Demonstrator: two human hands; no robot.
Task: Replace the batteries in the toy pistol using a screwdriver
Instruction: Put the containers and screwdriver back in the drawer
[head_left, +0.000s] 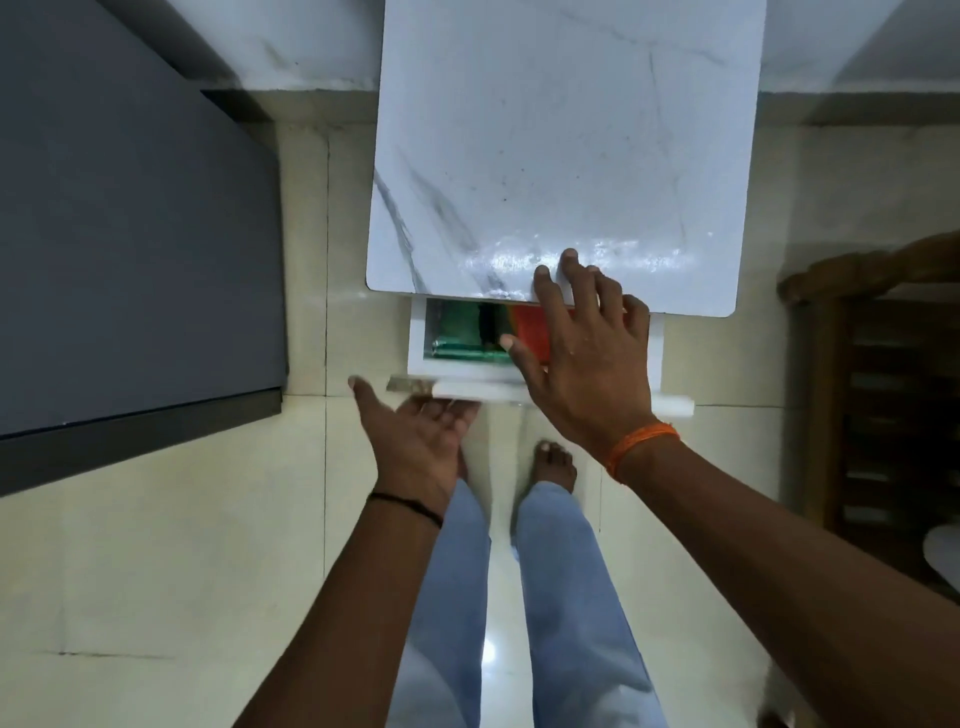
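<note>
Standing at a small white marble-look table (519, 156), drawer (418, 332) pulled partway out beneath its near edge. Right hand (587, 353) spread wide over the open drawer, fingers straight, two fingertips (543, 273) resting up on the table edge, thumb reaching left across the drawer's contents. Holding nothing. Left hand (415, 436) lower and to the left of the right one, palm up, fingers tucked under the drawer front (467, 388), apparently supporting or pulling it; whether curled around anything there, cannot tell, since the front hides the tips.

Just beside the right thumb, inside the drawer: something green (457, 332) and, partly under the palm, something orange-red (532, 332). Blurred, half covered. Could be the toy pistol, could be packaging; cannot say which. No screwdriver visible, no batteries visible, tabletop beyond the fingers bare.

Judging progress: right at the start. Nothing unscrewed, nothing opened, nothing laid out. Looks like the fetching stage only. Still ahead by the look of it: getting the pistol and screwdriver out, undoing the battery cover, swapping cells, closing up again.
</note>
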